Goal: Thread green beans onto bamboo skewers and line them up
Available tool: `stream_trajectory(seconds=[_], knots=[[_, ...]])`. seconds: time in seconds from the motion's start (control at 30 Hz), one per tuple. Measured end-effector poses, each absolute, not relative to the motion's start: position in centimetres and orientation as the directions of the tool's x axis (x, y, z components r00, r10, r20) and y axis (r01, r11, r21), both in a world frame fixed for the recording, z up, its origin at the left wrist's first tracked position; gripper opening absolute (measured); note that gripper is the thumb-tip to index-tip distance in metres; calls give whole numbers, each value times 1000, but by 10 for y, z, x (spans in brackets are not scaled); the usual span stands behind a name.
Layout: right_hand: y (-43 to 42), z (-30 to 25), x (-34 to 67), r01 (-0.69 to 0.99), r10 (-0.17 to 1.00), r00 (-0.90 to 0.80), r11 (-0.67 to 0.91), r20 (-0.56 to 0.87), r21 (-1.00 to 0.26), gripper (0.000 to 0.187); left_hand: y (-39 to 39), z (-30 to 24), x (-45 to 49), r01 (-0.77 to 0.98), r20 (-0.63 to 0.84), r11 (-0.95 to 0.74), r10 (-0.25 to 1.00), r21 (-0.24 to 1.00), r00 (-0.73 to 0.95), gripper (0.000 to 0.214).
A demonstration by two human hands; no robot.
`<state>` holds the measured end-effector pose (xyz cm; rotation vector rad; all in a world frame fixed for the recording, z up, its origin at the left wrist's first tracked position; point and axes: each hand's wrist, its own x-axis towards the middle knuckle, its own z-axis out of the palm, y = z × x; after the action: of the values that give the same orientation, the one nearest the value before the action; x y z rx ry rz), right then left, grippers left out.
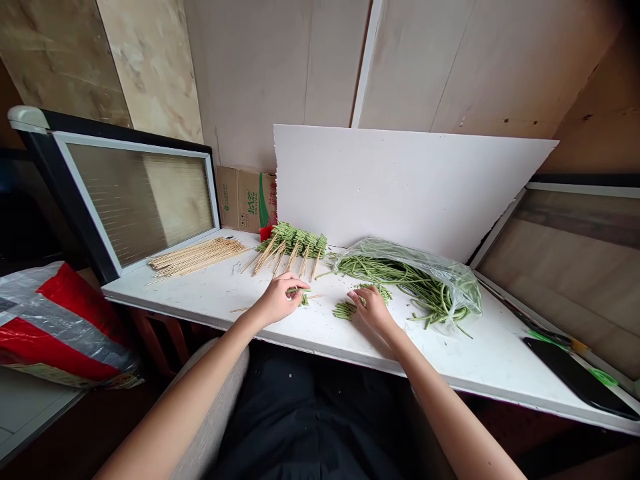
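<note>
My left hand (281,300) is closed in a pinch, with cut green bean pieces (292,291) between thumb and fingers. A bamboo skewer (315,297) lies by those fingertips, carrying a few green pieces (305,301); its other end comes out beneath the hand. Over a small pile of cut green bean pieces (344,310), my right hand (371,308) bends its fingers together; whatever they grip is hidden. More pieces of that pile (384,292) show behind the right hand. Filled skewers (300,241) of beans are stacked beyond my left hand, sticks toward me.
Bare skewers (200,257) lie at the left of the white table (200,293). A plastic bag (465,287) of long green beans (410,277) is to the right. A black phone (575,373) rests near the right edge. Behind stand a carton (240,200) and a white board (400,187).
</note>
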<state>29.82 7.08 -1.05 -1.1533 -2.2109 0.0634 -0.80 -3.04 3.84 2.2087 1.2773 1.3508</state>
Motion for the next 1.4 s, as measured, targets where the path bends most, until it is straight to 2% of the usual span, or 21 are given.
stream_trajectory(seconds=[0.1, 0.23, 0.43, 0.53, 0.63, 0.73, 0.87, 1.03, 1.17, 1.4], knots=[[56, 3, 289, 643, 742, -422, 650, 521, -405, 42, -32, 36, -6, 536, 558, -584, 796, 609, 233, 24], [23, 23, 266, 447, 683, -511, 729, 521, -518, 32, -33, 33, 0, 541, 515, -562, 819, 626, 254, 28], [-2, 31, 245, 274, 542, -585, 832, 603, -482, 21, -36, 29, 17, 472, 543, -607, 791, 640, 281, 31], [1, 29, 245, 269, 505, -545, 861, 669, -431, 12, -36, 29, 19, 476, 542, -602, 795, 642, 275, 32], [5, 30, 248, 297, 506, -491, 862, 709, -410, 12, -35, 29, 17, 510, 551, -583, 801, 632, 232, 24], [4, 34, 250, 325, 524, -460, 851, 717, -413, 14, -33, 30, 15, 536, 601, -583, 782, 610, 167, 10], [0, 36, 248, 301, 507, -494, 862, 707, -408, 13, -34, 32, 18, 515, 638, -622, 750, 589, 176, 5], [-2, 33, 245, 261, 479, -516, 878, 711, -402, 5, -40, 29, 27, 460, 646, -673, 723, 579, 246, 16], [-3, 30, 243, 227, 481, -506, 875, 716, -427, 11, -41, 23, 32, 369, 637, -682, 727, 631, 254, 29], [4, 27, 246, 168, 550, -456, 825, 700, -539, 13, -43, 23, 33, 336, 586, -649, 761, 682, 280, 32]])
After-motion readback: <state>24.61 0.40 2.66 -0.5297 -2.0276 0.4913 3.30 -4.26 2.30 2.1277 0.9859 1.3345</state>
